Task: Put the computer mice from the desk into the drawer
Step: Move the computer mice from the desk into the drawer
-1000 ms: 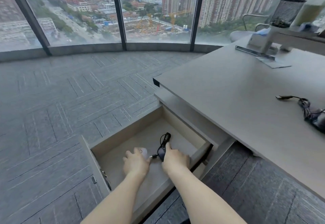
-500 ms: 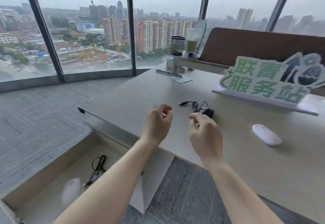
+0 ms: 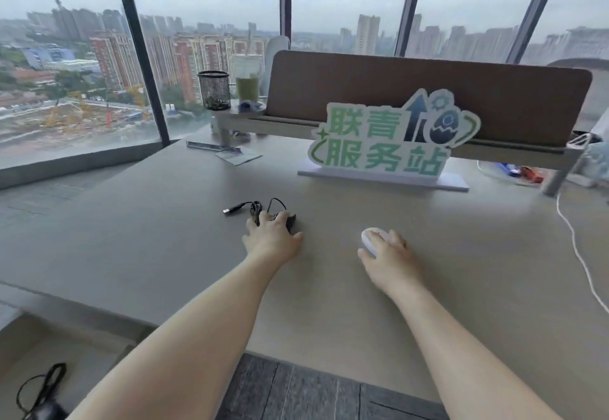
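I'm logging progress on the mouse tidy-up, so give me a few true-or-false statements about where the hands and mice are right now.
1. The left hand rests on the black wired mouse. True.
2. The right hand covers a black mouse. False: it is on the white mouse.
3. Both of those mice are already in the drawer. False: they lie on the desk.
4. The black mouse's USB plug lies on the desk to the left of the left hand. True.
5. A green-lettered sign stands on the desk beyond the hands. True.
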Demonstrator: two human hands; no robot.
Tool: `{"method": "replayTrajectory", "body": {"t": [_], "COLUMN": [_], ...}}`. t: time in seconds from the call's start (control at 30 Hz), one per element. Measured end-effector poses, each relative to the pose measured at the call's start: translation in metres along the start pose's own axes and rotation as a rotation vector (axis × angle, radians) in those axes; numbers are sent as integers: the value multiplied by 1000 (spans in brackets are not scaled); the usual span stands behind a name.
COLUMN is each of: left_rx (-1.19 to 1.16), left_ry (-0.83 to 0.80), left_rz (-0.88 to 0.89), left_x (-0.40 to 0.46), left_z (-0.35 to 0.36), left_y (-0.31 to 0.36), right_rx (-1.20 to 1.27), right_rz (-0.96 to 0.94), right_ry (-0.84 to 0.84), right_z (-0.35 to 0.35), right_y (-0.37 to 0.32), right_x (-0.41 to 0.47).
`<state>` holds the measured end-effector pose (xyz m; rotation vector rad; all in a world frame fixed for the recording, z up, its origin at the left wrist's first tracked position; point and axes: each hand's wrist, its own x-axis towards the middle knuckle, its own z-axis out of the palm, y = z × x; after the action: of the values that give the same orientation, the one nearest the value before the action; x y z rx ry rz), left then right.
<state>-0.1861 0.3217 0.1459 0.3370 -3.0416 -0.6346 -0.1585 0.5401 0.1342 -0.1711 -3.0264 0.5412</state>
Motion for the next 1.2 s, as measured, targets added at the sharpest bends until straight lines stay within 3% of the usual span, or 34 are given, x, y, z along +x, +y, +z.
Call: {"method": "replayTrajectory", "body": {"t": [0.2, 0.33, 0.53, 0.63, 0.73, 0.87, 1.0, 1.2], "left_rx": [47, -59, -442, -444, -378, -291, -188, 47], "left_ry": [133, 139, 392, 548, 596, 541, 307, 9], "left_rz": [-20, -6, -87, -136, -252, -500, -756, -940], "left_x": [8, -12, -82, -127, -173, -220, -249, -256], "left_z": [5, -5, -75, -123, -151, -142, -105, -48], "left_y": [0, -23, -90, -149, -216, -310, -387, -444], "right_rx": [-9, 169, 489, 589, 644, 617, 362, 79], "right_rz": [-16, -40, -307, -469, -574, -644, -705, -571], "right_ry": [88, 89, 86, 37, -58, -296, -532, -731], "right_z": [5, 6, 0, 11, 35, 91, 150, 231], "right_y": [-9, -31, -138, -203, -262, -321, -363, -382], "right_x": [-3, -18, -85, -129, -178, -238, -283, -307]}}
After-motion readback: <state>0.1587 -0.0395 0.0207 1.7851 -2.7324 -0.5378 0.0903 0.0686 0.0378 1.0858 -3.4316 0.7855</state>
